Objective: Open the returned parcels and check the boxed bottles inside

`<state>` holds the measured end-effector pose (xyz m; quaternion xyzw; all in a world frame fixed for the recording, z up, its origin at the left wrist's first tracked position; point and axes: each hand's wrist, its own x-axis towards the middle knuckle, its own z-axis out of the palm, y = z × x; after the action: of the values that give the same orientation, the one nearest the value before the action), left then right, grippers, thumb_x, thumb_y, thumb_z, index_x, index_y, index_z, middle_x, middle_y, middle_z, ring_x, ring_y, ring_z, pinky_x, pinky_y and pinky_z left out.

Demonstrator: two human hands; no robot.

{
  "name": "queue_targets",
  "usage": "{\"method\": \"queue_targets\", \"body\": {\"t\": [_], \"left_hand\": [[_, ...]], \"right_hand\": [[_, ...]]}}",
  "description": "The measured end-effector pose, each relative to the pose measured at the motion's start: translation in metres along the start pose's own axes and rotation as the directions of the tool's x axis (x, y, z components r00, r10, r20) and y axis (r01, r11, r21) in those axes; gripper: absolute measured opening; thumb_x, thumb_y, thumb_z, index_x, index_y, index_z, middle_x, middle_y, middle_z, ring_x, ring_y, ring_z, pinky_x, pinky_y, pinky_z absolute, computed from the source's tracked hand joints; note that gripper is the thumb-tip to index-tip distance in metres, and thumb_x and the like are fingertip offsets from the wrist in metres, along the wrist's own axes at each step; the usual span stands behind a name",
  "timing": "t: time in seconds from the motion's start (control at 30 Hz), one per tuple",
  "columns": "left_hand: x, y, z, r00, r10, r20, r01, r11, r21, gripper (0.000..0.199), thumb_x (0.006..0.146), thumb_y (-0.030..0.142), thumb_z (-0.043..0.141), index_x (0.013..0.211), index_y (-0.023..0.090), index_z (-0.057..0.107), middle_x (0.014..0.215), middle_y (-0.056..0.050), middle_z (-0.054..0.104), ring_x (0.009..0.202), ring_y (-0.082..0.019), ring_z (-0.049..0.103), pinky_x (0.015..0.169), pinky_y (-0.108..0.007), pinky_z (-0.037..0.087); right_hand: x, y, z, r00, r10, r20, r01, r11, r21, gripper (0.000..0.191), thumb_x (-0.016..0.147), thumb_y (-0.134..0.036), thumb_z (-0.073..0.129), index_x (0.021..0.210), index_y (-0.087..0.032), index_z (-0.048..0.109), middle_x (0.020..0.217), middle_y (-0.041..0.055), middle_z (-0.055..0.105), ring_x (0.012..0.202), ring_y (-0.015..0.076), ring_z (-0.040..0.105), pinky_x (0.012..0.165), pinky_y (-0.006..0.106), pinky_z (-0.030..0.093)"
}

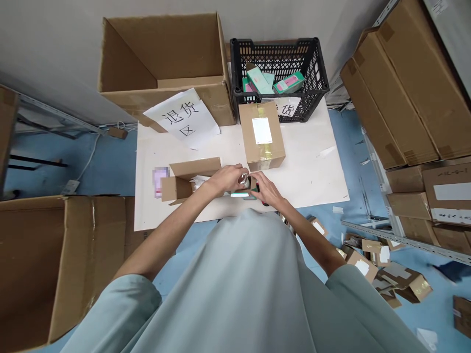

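Hands [230,178] — two, at one small box [240,194]

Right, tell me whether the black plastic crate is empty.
No, the black plastic crate has several small green cardboard boxes lying inside it.

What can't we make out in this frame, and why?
All head view:
- Round item: mostly covered by the left hand; type unclear.
- Red-and-black item: largely behind the right hand.
- Purple item: blurred into blocks.
- Crate sign: partly hidden by the taped box.
- Label on that box: print too small.
- Big open carton at lower left: cut off by frame edge.
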<state>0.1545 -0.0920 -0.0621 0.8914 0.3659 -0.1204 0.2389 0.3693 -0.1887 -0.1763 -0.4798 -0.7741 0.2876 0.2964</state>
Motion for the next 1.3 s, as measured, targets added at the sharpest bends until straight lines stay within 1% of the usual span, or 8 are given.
{"method": "queue_targets", "body": {"t": [0.3,0.5,0.63,0.77,0.93,1.03,1.17,1.3], "left_hand": [[0.011,0.009,0.019,0.993,0.015,0.113,-0.022,0.998,0.062,0.036,0.089,0.031,0.07,0.123,0.022,0.08,0.127,-0.014,0.066,0.101,-0.03,0.073,0.098,-0.042,0.057],[0.015,0.007,0.033,1.0,0.01,-0.015,-0.009,1.0,0.025,0.042,0.098,0.016,0.058,0.132,0.026,0.08,0.131,-0.016,0.068,0.124,-0.034,0.066,0.105,-0.043,0.058],[-0.007,0.001,0.043,0.975,-0.155,-0.16,0.147,0.987,-0.06,0.044,0.102,0.023,0.059,0.143,0.027,0.074,0.152,-0.017,0.06,0.125,-0.034,0.068,0.104,-0.047,0.06],[-0.031,0.003,0.065,0.908,-0.311,-0.282,0.194,0.907,-0.373,0.053,0.101,0.026,0.063,0.154,0.022,0.063,0.151,-0.017,0.06,0.108,-0.027,0.076,0.103,-0.045,0.063],[-0.045,0.017,0.094,0.901,-0.246,-0.358,-0.048,0.762,-0.646,0.07,0.089,0.011,0.055,0.158,0.021,0.056,0.151,-0.015,0.063,0.128,-0.025,0.073,0.112,-0.044,0.062],[-0.05,0.024,0.105,0.902,-0.205,-0.379,-0.106,0.747,-0.657,0.081,0.081,0.009,0.058,0.161,0.022,0.053,0.156,-0.015,0.062,0.148,-0.029,0.061,0.122,-0.049,0.055],[-0.052,0.032,0.113,0.853,-0.336,-0.399,-0.108,0.634,-0.765,0.084,0.087,0.022,0.072,0.166,0.018,0.043,0.159,-0.021,0.061,0.141,-0.03,0.067,0.118,-0.049,0.058],[-0.046,0.034,0.118,0.756,-0.529,-0.386,-0.053,0.538,-0.841,0.052,0.101,0.04,0.07,0.148,0.02,0.062,0.145,-0.016,0.073,0.125,-0.027,0.076,0.103,-0.043,0.065]], "right_hand": [[-0.021,0.0,0.017,0.997,-0.039,-0.067,0.031,0.994,-0.109,0.019,0.108,-0.02,0.059,0.123,-0.025,0.069,0.147,0.0164,0.065,0.162,0.0329,0.047,0.13,0.059,0.05],[-0.027,0.004,0.02,0.991,0.082,-0.108,-0.086,0.996,-0.032,0.034,0.104,-0.02,0.061,0.138,-0.023,0.063,0.16,0.0196,0.057,0.15,0.0341,0.061,0.117,0.053,0.061],[-0.026,0.003,0.02,0.959,0.209,-0.189,-0.198,0.977,0.077,0.065,0.101,-0.023,0.064,0.163,-0.022,0.045,0.167,0.0198,0.053,0.149,0.0335,0.062,0.113,0.052,0.064],[-0.022,-0.003,0.016,0.983,0.134,-0.126,-0.125,0.989,0.082,0.064,0.102,-0.017,0.057,0.165,-0.027,0.049,0.157,0.0119,0.067,0.146,0.0295,0.065,0.123,0.052,0.057],[-0.019,-0.008,0.009,0.999,-0.045,0.004,0.045,0.999,0.025,0.057,0.094,-0.014,0.064,0.149,-0.027,0.068,0.157,0.0086,0.068,0.157,0.0322,0.054,0.132,0.059,0.048],[-0.02,-0.012,0.006,0.999,-0.014,-0.037,0.016,0.999,0.052,0.056,0.096,-0.022,0.067,0.152,-0.026,0.065,0.153,0.011,0.071,0.154,0.0328,0.057,0.128,0.059,0.051],[-0.017,-0.017,0.002,0.992,0.069,-0.101,-0.058,0.993,0.105,0.045,0.105,-0.037,0.063,0.149,-0.023,0.066,0.141,0.0143,0.075,0.136,0.031,0.069,0.118,0.052,0.059],[-0.01,-0.016,0.0,0.977,0.166,-0.136,-0.148,0.981,0.128,0.038,0.11,-0.043,0.059,0.14,-0.024,0.073,0.123,0.0125,0.079,0.112,0.0289,0.074,0.105,0.047,0.064]]}}
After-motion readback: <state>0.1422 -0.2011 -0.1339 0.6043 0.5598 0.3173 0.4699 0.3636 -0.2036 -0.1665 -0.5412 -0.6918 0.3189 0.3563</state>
